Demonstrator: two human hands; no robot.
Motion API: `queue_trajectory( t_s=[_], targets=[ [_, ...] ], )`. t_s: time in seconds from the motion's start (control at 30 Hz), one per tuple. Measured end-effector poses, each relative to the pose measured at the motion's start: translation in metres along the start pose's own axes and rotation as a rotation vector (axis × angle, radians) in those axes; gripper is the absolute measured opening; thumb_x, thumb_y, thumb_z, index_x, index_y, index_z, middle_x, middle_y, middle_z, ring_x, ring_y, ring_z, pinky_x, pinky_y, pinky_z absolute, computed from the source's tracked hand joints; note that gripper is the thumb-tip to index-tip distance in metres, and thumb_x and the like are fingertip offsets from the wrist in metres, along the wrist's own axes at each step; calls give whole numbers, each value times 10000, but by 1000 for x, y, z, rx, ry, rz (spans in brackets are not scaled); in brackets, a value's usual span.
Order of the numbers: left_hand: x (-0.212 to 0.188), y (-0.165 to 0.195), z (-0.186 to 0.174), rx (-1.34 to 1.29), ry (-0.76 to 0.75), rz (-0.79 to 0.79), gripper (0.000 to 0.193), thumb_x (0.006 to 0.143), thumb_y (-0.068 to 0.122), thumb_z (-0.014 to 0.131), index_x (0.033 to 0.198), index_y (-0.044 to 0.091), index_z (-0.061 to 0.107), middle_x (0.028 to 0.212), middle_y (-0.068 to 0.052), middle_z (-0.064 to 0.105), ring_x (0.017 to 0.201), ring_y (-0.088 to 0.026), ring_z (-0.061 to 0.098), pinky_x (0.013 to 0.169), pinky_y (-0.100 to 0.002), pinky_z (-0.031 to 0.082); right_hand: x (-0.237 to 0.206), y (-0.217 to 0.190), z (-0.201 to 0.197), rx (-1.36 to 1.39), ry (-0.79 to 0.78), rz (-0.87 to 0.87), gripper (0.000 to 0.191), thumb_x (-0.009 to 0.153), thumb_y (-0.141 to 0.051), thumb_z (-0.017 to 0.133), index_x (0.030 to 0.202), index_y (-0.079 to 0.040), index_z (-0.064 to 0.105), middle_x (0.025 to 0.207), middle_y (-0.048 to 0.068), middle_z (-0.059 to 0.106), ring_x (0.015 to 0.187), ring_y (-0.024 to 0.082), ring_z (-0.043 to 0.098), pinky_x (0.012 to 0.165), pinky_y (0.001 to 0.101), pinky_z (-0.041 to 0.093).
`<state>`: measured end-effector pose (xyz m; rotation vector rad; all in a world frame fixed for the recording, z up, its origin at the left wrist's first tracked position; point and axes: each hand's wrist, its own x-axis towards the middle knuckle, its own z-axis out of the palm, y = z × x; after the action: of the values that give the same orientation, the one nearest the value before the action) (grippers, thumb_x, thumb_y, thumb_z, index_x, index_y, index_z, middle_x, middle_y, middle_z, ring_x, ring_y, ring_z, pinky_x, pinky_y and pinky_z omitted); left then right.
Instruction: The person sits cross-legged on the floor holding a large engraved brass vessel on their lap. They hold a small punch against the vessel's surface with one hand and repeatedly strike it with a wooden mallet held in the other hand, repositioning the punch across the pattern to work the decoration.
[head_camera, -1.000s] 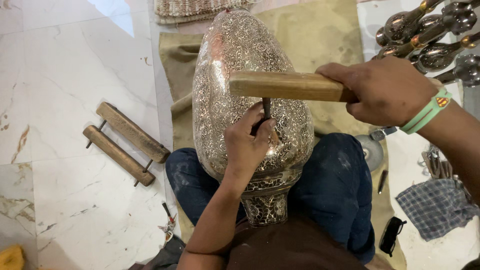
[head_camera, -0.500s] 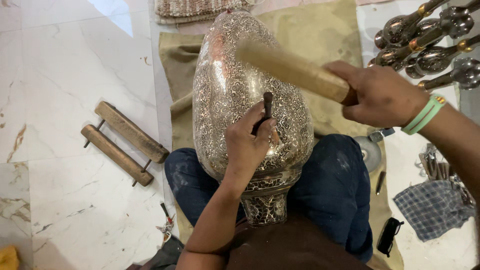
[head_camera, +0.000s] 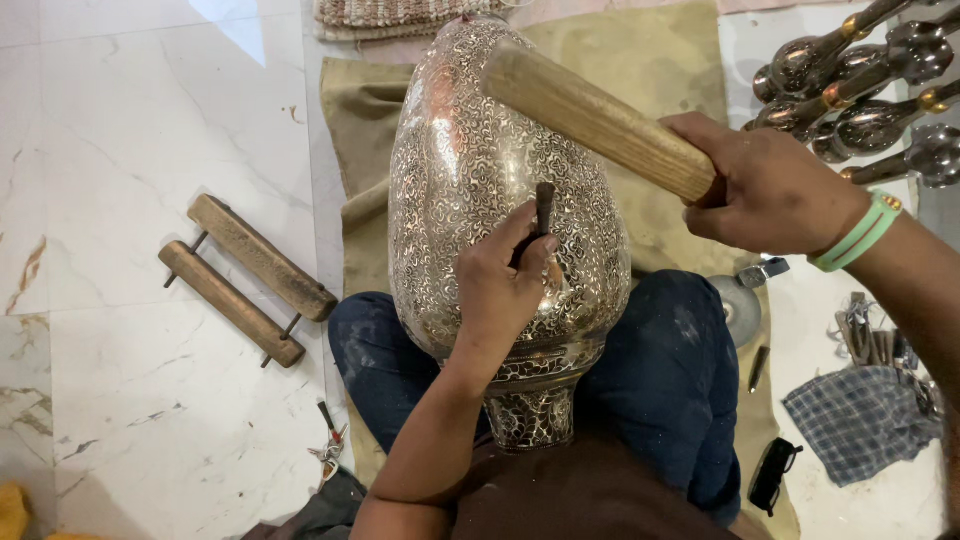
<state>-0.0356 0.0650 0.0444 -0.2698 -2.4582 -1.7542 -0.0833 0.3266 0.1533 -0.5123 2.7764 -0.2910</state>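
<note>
Engraved metal vase (head_camera: 470, 150) — in lap, hands w/ tools

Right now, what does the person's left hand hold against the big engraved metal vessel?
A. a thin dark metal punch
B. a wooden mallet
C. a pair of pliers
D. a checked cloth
A: the left hand grips a thin dark punch with its tip on the engraved vessel, while the wooden mallet is in the right hand, raised above it.
</note>
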Motion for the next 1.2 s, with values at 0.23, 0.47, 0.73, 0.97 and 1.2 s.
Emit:
queue_trajectory(
  t_s=[0.23, 0.47, 0.73, 0.97, 1.2],
  targets=[
    [-2, -3, 1, 5, 13, 30, 310, 942, 116, 743, 1246, 94, 688, 869, -84, 779, 733, -166, 794, 620, -298, 606, -2, -10, 4, -384, -224, 203, 814, 848, -222, 704, 1602, -254, 400, 834, 42, 731, 687, 253, 725, 609, 395, 583],
    [-8, -8, 3, 80, 157, 84, 324, 964, 159, 769, 1229, 58, 613, 925, -97, 783, 799, -203, 806, 667, -307, 632, 10, -12, 3, -192, 13, 71, 838, 811, -211, 720, 1593, -261, 424, 900, 76, 722, 687, 271, 718, 613, 414, 583],
    [-9, -10, 3, 56, 163, 87, 356, 947, 157, 794, 1229, 66, 595, 931, -107, 790, 811, -208, 816, 700, -308, 647, 21, -41, -27, -348, 142, -98, 743, 817, -218, 737, 1522, -244, 503, 797, 86, 727, 624, 274, 692, 554, 404, 550],
    [-8, -22, 5, 54, 142, 94, 350, 931, 157, 810, 1201, 96, 597, 950, -113, 793, 849, -214, 816, 704, -303, 660, 15, -59, -44, -481, -134, 71, 754, 904, -225, 670, 1609, -322, 422, 812, 27, 717, 607, 175, 692, 545, 324, 553],
    [-18, -43, -14, -238, 215, -64, 208, 953, 33, 808, 1131, 60, 704, 968, -99, 730, 749, -149, 697, 606, -263, 583, -3, -12, 7, -218, 179, 22, 740, 808, -199, 769, 1504, -221, 519, 875, 100, 729, 655, 272, 695, 596, 398, 568]
  ],
)
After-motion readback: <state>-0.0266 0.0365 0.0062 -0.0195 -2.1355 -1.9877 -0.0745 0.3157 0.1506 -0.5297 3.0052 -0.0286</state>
